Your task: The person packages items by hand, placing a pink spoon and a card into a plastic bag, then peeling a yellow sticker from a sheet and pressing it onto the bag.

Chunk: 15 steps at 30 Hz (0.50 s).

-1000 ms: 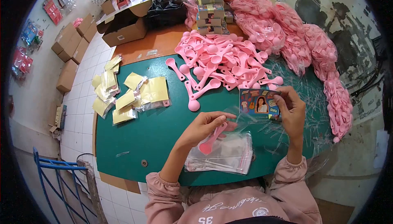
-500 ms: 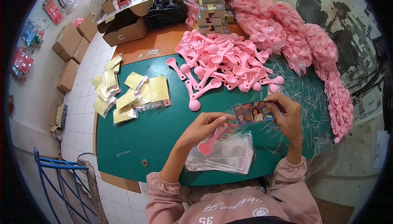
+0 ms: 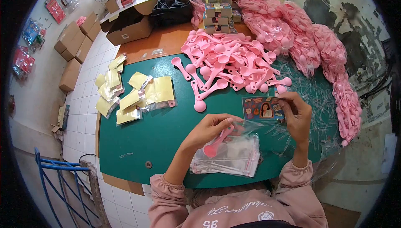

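My left hand is closed on a pink measuring spoon and a clear plastic bag, whose loose edge sticks out to the right. The spoon's bowl hangs down toward me. Between the thumb and fingers of my right hand is a printed card with a portrait and bright lettering, held up just beyond the bag's edge. Below my hands lies a stack of clear plastic bags. A large pile of pink spoons spreads across the table beyond them.
Packed bags with yellow-backed cards lie at the left of the green table. Banded card stacks stand at the back. Big sacks of spoons line the right side, near scattered plastic strips. An open cardboard box sits back left.
My right hand has drawn the card slightly to the right and up, away from my left hand. The bag's edge now shows between them. My left hand has barely moved.
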{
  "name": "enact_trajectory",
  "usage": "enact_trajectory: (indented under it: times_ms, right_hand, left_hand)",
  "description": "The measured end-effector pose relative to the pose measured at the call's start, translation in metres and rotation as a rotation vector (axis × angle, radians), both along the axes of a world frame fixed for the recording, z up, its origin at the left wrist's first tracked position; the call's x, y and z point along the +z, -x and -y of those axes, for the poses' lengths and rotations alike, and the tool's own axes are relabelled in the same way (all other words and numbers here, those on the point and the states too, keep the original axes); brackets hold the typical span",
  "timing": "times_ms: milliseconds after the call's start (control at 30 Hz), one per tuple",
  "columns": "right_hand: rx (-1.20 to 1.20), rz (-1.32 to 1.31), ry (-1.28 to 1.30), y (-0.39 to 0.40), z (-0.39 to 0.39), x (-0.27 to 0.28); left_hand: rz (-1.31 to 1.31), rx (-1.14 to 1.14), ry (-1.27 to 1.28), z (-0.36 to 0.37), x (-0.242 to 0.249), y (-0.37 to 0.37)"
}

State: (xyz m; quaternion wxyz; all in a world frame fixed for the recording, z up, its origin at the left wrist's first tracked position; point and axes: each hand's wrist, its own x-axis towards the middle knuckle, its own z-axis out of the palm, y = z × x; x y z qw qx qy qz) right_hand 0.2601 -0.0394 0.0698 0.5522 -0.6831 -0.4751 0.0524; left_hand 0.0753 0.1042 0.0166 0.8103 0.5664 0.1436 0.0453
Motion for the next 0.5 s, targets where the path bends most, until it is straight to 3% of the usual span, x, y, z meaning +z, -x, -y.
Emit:
enact_trajectory:
  times_ms: [367,500]
  right_hand:
    - [0.137,0.101,0.206,-0.007,0.006,0.004]
    - [0.299,0.054,0.386,-0.003,0.0,0.008]
  left_hand:
    - [-0.006,0.0,0.058,-0.001,-0.002,0.0]
    - [-0.003,-0.065,-0.207,-0.002,-0.012,0.001]
